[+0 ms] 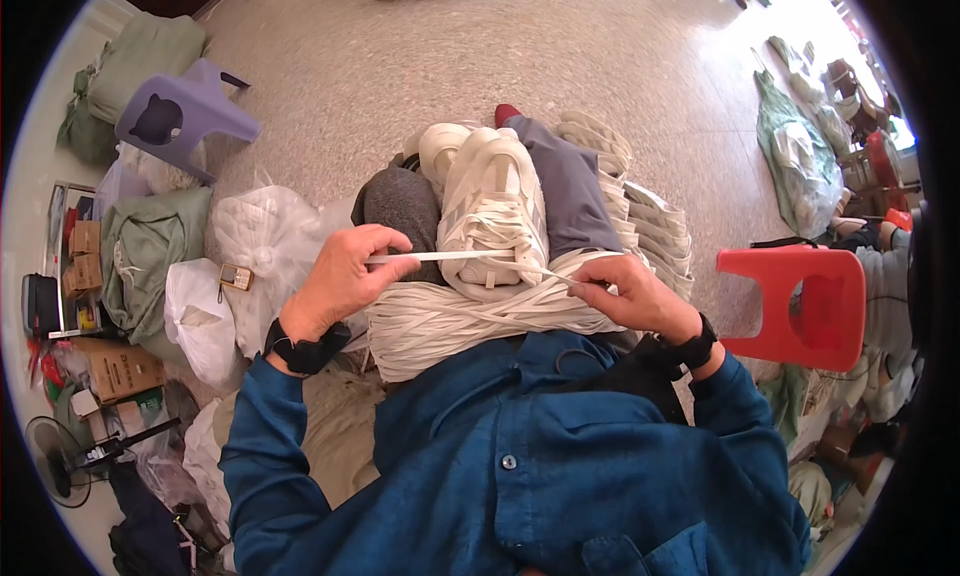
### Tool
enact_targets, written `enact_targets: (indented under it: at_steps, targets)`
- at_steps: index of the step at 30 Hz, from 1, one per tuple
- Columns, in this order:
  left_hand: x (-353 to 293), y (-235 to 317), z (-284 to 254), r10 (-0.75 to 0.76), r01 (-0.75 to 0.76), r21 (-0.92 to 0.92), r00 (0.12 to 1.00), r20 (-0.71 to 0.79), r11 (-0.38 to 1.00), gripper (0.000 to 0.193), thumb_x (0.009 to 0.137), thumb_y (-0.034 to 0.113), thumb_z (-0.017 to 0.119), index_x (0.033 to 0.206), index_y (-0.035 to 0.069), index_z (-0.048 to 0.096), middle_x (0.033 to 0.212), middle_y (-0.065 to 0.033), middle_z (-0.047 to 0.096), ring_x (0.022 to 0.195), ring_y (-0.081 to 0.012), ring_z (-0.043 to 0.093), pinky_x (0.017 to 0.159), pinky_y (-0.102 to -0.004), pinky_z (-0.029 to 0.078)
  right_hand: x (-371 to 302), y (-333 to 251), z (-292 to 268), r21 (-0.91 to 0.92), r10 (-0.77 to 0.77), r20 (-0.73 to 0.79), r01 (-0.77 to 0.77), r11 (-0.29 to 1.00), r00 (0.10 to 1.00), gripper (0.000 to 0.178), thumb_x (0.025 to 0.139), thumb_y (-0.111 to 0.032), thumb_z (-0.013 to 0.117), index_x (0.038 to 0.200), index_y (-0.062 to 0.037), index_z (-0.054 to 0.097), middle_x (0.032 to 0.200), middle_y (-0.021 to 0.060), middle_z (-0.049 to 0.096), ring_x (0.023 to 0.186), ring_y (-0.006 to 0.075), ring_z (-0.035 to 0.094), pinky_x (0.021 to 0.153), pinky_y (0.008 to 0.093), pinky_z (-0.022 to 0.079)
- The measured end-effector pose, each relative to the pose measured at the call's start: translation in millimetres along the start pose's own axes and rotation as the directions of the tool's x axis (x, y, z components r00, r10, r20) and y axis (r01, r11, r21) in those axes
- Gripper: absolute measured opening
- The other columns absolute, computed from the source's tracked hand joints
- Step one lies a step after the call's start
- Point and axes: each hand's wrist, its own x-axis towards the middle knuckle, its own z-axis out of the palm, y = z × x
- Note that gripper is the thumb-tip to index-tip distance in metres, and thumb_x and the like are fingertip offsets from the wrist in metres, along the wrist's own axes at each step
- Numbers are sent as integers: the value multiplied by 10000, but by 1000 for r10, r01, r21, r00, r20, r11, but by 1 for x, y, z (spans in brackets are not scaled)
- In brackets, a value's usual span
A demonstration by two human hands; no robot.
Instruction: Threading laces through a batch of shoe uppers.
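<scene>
A cream sneaker [488, 191] lies on my lap between my knees, its opening toward me and its upper partly laced. My left hand [342, 278] pinches one length of a white flat shoelace [440, 257] and holds it taut to the left of the shoe. On the other side my right hand [630, 294] is closed on a thin strand running from the shoe; whether this is the lace end or a slim tool is too small to tell. Across my lap, under the shoe's near end, spreads a thick bundle of white laces [470, 326].
Another cream shoe [440, 148] sits just behind the first. Several more shoes [655, 231] line the floor beside my right leg. A red stool [800, 306] stands at right, a purple stool [185, 111] at far left. White plastic bags [265, 226] lie at left.
</scene>
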Motion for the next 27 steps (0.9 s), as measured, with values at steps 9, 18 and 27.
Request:
enact_targets:
  at_steps: [9, 18, 27]
  targets:
    - [-13, -10, -25, 73, -56, 159, 993, -98, 986, 159, 918, -34, 616, 1053, 9, 688, 848, -119, 566, 768, -255, 575, 675, -320, 453, 0, -4, -13, 401, 179, 105, -206, 892, 978, 203, 1007, -175, 616, 950, 3, 695, 759, -1, 635, 707, 70, 569, 634, 261, 464]
    - [-26, -98, -44, -35, 142, 343, 953, -302, 929, 111, 929, 27, 608, 998, -11, 685, 875, -153, 602, 813, -330, 615, 722, -362, 478, -3, -4, -35, 835, 112, -52, -18, 549, 992, 241, 1037, -192, 540, 988, 16, 652, 778, 38, 616, 676, 152, 555, 746, 298, 484]
    - [-26, -83, 8, -301, 293, -67, 927, -223, 954, 113, 981, 125, 612, 967, 38, 682, 843, -72, 692, 720, -191, 677, 622, -354, 496, 15, -7, -46, 957, 90, -168, 141, 254, 982, 188, 1065, -171, 492, 1156, -46, 600, 774, -5, 553, 605, 95, 455, 760, 328, 450]
